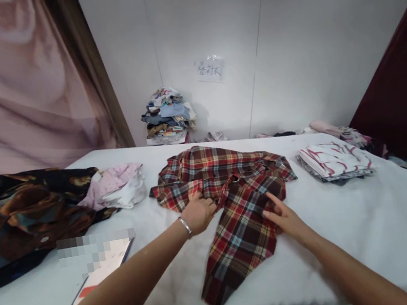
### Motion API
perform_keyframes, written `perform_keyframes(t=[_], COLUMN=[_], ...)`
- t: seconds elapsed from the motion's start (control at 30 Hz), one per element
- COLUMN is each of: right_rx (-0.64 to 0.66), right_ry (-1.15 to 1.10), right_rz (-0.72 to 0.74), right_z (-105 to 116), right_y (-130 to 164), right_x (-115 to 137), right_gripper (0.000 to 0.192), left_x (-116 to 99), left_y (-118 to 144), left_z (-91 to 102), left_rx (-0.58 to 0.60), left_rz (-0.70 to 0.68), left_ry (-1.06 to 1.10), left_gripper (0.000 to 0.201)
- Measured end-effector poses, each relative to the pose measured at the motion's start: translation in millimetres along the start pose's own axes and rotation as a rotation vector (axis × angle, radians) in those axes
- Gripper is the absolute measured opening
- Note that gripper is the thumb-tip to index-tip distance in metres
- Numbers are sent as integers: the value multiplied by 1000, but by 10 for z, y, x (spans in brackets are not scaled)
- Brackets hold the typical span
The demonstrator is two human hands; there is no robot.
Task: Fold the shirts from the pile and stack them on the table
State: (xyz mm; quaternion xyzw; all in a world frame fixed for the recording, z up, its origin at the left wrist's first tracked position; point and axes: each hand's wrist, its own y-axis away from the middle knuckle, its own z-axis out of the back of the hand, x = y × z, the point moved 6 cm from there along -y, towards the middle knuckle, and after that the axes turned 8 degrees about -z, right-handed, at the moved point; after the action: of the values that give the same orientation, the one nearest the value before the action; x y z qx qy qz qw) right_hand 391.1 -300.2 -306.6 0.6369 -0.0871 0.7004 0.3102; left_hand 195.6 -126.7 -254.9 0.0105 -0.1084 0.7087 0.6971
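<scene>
On white bed [357, 231], perhaps: plaid shirt [231, 205].

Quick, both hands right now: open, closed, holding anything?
Left hand: closed, grip pinching the plaid shirt at its edge.
Right hand: open, fingers resting flat on the plaid shirt, holding nothing.

My arms are bare, with no sleeves showing. On my left wrist sits a thin silver bangle [185, 226]. My fingers [269, 198] carry no rings.
</scene>
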Motion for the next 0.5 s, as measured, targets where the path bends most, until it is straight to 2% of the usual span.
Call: perform_keyframes(t=[0.1,0.2,0.27,0.37,0.43,0.5], right_rx=[36,28,21,-20,-85,-192], right_ry=[34,104,45,-252,-435,-512], right_rz=[54,96,115,150,205,289], right_z=[-145,-221,-200,14,263,558], right_y=[10,39,118,332,517,719], right_x=[-39,-36,23,161,247,313], right_gripper=[79,49,33,28,27,24], left_x=[-117,-133,-90,18,100,165], left_y=[201,387,500,667,782,888], left_z=[80,161,208,249,256,242], left_rx=[-48,-51,-36,-7,-10,-26], left_rz=[-1,56,116,214,279,316], left_ry=[-65,-94,-95,-95,-94,-84], left_gripper=[19,20,18,18,20,19])
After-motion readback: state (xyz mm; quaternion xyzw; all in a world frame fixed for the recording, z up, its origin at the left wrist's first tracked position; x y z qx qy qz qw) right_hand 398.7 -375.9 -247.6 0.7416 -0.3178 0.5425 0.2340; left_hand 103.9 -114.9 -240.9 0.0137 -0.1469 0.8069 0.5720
